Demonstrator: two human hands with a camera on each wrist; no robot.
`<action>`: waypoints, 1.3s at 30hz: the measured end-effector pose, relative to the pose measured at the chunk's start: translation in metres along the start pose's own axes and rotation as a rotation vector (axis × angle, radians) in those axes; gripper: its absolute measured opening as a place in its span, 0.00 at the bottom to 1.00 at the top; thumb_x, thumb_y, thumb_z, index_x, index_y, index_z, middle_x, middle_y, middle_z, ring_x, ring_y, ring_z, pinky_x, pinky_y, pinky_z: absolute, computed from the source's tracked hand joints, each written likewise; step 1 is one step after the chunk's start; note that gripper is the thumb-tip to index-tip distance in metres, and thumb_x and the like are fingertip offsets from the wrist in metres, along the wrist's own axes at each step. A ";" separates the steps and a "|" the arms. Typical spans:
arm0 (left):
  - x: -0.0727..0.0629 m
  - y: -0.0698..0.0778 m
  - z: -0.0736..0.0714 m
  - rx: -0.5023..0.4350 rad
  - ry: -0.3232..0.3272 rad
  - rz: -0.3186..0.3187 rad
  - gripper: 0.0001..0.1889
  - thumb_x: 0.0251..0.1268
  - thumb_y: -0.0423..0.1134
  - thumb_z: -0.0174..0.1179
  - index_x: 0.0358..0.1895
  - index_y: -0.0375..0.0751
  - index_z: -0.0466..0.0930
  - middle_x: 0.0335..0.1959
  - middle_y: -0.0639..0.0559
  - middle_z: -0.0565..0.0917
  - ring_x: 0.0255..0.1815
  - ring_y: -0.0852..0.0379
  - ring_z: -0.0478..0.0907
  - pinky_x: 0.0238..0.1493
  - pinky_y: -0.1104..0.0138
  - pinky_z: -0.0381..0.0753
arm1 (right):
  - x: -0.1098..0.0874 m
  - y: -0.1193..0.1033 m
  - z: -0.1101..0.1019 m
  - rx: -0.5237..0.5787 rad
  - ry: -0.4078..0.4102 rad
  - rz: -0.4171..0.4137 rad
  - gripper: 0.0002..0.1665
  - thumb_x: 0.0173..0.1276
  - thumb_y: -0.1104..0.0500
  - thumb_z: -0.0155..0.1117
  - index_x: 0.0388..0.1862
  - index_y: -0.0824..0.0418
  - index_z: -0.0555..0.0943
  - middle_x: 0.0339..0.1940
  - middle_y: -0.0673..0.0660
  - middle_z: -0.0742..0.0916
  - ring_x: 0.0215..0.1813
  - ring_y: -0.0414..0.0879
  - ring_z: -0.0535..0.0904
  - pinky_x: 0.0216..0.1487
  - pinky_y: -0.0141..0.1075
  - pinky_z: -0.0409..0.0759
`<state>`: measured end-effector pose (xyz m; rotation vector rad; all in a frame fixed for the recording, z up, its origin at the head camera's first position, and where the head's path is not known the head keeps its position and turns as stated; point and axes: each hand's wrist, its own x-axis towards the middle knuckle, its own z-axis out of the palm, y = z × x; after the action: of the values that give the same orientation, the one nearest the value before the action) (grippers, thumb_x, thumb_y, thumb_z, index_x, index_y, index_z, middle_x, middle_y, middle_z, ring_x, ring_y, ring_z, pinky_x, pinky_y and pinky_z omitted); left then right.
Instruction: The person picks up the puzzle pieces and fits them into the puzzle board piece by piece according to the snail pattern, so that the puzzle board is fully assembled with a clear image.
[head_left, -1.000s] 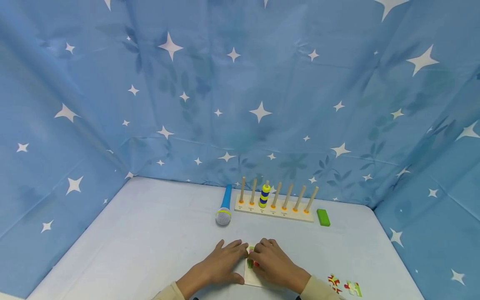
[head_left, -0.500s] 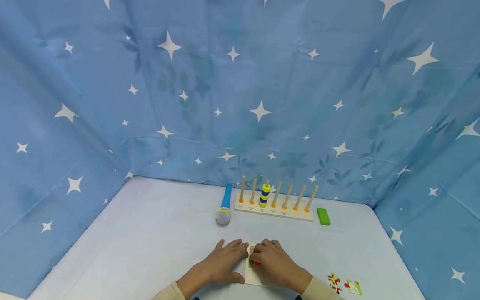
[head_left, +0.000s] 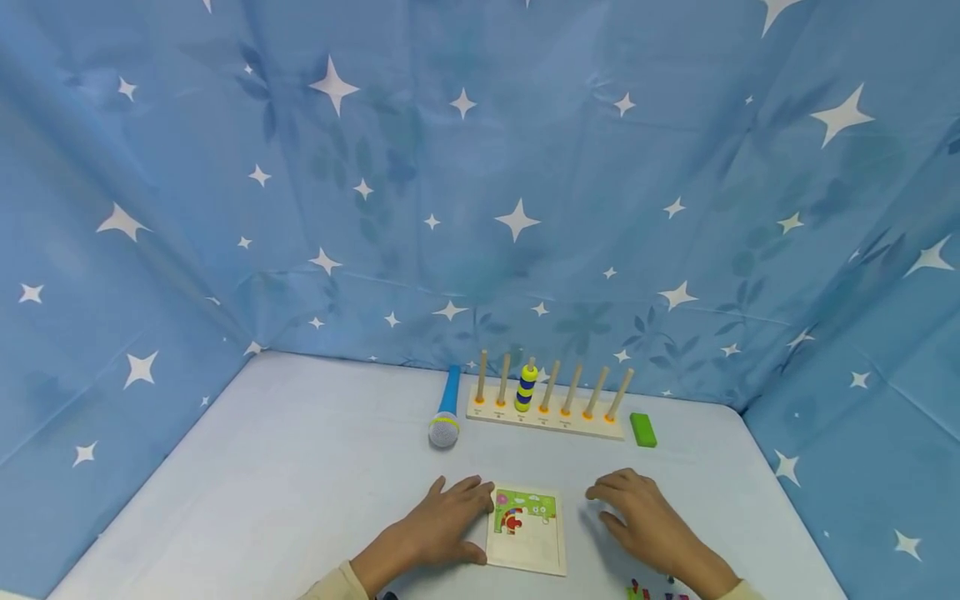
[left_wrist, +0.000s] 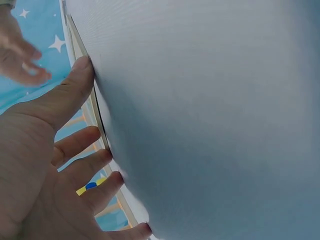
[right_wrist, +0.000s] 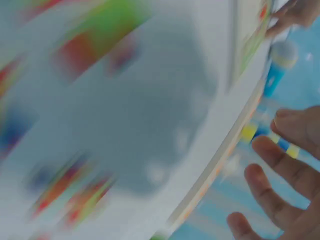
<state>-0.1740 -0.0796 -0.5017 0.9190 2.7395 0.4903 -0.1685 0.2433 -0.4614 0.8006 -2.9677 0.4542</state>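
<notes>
A pale wooden puzzle board (head_left: 528, 553) is lying flat on a white table (head_left: 337, 450), sitting between a person's two hands. Its upper part is showing a bright picture: green ground, a pink flower at the upper left, white clouds and a curving red-and-orange shape (head_left: 512, 522), while its lower part is displaying bare wood.

The left hand (head_left: 448, 523) is spreading its thumb and fingers along the board's left edge, touching rather than gripping it, and is covering a little of that side. The right hand (head_left: 637, 515) is hovering to the right, well apart from the board, its fingers loosely bent and grasping nothing.

Nearer the person, below the right hand, loose puzzle pieces (head_left: 637, 592) are lying on the table (the right wrist view is blurring them, and the head view is cutting them off, so their number is staying uncertain). Beyond the board, one blue microphone (head_left: 447, 404) is lying to the left of one wooden rack (head_left: 544, 418). Seven pegs (head_left: 573, 390) are rising from it, the third from the left carrying yellow and blue beads (head_left: 527, 388). One green block (head_left: 642, 430) is resting just beside the rack's right end; star-patterned blue cloth (head_left: 517, 167) is hanging behind.
</notes>
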 end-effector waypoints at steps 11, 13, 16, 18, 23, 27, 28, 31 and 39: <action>0.001 0.001 -0.002 -0.008 -0.005 -0.008 0.29 0.54 0.57 0.75 0.59 0.54 0.78 0.76 0.55 0.69 0.79 0.48 0.60 0.70 0.32 0.60 | -0.052 0.059 -0.007 0.017 -0.206 0.122 0.16 0.56 0.61 0.79 0.43 0.50 0.86 0.47 0.48 0.84 0.54 0.56 0.76 0.54 0.65 0.74; 0.000 0.002 -0.002 -0.007 -0.002 -0.006 0.29 0.55 0.56 0.75 0.59 0.54 0.78 0.76 0.55 0.69 0.79 0.48 0.61 0.70 0.32 0.60 | -0.055 0.064 -0.006 0.019 -0.234 0.124 0.17 0.56 0.61 0.79 0.44 0.50 0.85 0.48 0.49 0.84 0.54 0.56 0.76 0.54 0.66 0.73; 0.000 0.002 -0.003 -0.007 -0.002 -0.002 0.30 0.55 0.56 0.75 0.60 0.53 0.78 0.76 0.54 0.69 0.79 0.48 0.61 0.69 0.32 0.61 | -0.058 0.069 -0.003 0.025 -0.265 0.110 0.18 0.57 0.63 0.78 0.45 0.51 0.85 0.48 0.49 0.83 0.54 0.57 0.76 0.54 0.67 0.74; 0.001 0.002 -0.003 -0.005 -0.005 0.000 0.30 0.55 0.57 0.75 0.60 0.53 0.78 0.76 0.54 0.69 0.79 0.48 0.61 0.69 0.32 0.61 | -0.060 0.071 -0.001 0.022 -0.274 0.094 0.18 0.57 0.64 0.77 0.46 0.52 0.85 0.47 0.48 0.83 0.52 0.57 0.76 0.53 0.66 0.74; 0.001 0.002 -0.003 0.001 -0.014 -0.003 0.30 0.56 0.57 0.74 0.60 0.54 0.78 0.76 0.53 0.69 0.79 0.48 0.61 0.70 0.33 0.60 | -0.064 0.073 0.003 -0.003 -0.252 0.053 0.18 0.58 0.64 0.77 0.47 0.53 0.85 0.44 0.46 0.83 0.49 0.52 0.76 0.51 0.62 0.77; 0.000 0.001 -0.003 0.006 -0.012 -0.002 0.30 0.56 0.57 0.74 0.61 0.54 0.78 0.76 0.53 0.69 0.79 0.48 0.60 0.70 0.33 0.60 | -0.063 0.072 0.004 -0.030 -0.242 0.034 0.18 0.58 0.62 0.77 0.48 0.54 0.85 0.43 0.45 0.83 0.47 0.50 0.76 0.51 0.61 0.77; 0.000 0.001 -0.003 0.008 -0.011 0.000 0.30 0.56 0.57 0.74 0.61 0.54 0.78 0.76 0.53 0.69 0.79 0.48 0.61 0.70 0.33 0.61 | -0.063 0.072 0.004 -0.040 -0.238 0.026 0.19 0.58 0.62 0.78 0.48 0.55 0.85 0.43 0.45 0.83 0.46 0.50 0.76 0.51 0.60 0.77; 0.000 0.001 -0.003 0.009 -0.010 0.004 0.30 0.56 0.58 0.74 0.60 0.54 0.78 0.76 0.53 0.69 0.79 0.48 0.60 0.70 0.33 0.61 | -0.060 0.065 0.004 -0.078 -0.222 0.026 0.19 0.57 0.60 0.78 0.48 0.54 0.84 0.42 0.45 0.82 0.46 0.49 0.76 0.51 0.59 0.78; 0.000 0.001 -0.001 -0.004 -0.007 0.003 0.30 0.55 0.57 0.75 0.60 0.54 0.78 0.76 0.54 0.69 0.79 0.49 0.60 0.70 0.33 0.60 | -0.021 0.010 0.008 -0.090 -0.089 -0.098 0.18 0.58 0.58 0.78 0.47 0.49 0.85 0.42 0.44 0.83 0.47 0.44 0.77 0.52 0.55 0.78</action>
<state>-0.1735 -0.0789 -0.5007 0.9228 2.7300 0.4926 -0.1550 0.2592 -0.4744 0.9762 -2.9867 0.2849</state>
